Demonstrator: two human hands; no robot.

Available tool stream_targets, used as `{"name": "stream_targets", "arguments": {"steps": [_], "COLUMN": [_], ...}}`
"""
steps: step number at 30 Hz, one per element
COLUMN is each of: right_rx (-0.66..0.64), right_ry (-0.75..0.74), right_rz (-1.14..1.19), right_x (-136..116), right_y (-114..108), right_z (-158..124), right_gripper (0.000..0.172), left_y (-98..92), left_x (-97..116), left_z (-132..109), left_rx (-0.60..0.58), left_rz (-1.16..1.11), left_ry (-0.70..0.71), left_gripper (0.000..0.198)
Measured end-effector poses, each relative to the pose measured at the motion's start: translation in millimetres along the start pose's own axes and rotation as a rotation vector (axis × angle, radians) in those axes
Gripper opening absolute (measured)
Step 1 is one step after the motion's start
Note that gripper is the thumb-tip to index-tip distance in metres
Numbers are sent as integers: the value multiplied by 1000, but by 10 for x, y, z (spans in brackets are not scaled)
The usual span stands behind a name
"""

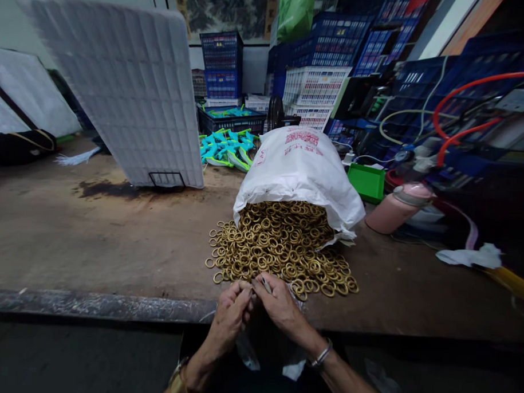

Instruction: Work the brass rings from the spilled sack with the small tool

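A heap of brass rings (281,249) spills from a white sack (299,169) lying on its side on the worn wooden table (92,236). At the near edge of the heap both hands meet. My left hand (231,313) is closed in a pinch, fingertips pressed against those of my right hand. My right hand (279,303) is also closed, pinching a small thin metal piece (266,284) between thumb and fingers. What the left fingers hold is too small to make out. A bracelet sits on my right wrist, a watch on the left.
A white gridded panel (128,88) leans upright at the back left. Turquoise plastic parts (227,146) lie behind the sack. A green box (366,182), a pink bottle (397,208), red hoses (466,112) and stacked blue crates (331,44) crowd the right and back.
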State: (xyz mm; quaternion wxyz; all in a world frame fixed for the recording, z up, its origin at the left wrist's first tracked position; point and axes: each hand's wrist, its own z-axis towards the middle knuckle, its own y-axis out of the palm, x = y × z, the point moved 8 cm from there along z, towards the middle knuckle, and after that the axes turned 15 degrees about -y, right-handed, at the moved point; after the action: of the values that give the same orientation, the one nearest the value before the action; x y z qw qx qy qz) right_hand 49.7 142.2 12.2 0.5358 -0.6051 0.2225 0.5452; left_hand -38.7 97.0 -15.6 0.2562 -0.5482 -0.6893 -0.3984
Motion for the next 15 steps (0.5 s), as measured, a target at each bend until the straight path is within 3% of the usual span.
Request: {"name": "stream_targets", "arguments": {"steps": [9,15], "right_rx": [0,-8], "right_ry": [17,-95], "right_rz": [152,-165], "right_x": [-5,-78], "right_y": [38,-45], "right_z": [6,-8], "right_gripper": [25,21], "left_y": [-17,-32], "left_x": [-6,72], "left_z": [-45,-116], "left_rx": [-21,23], "left_rz": [-45,-86], "left_ry": [8,37], "left_gripper": [32,35]}}
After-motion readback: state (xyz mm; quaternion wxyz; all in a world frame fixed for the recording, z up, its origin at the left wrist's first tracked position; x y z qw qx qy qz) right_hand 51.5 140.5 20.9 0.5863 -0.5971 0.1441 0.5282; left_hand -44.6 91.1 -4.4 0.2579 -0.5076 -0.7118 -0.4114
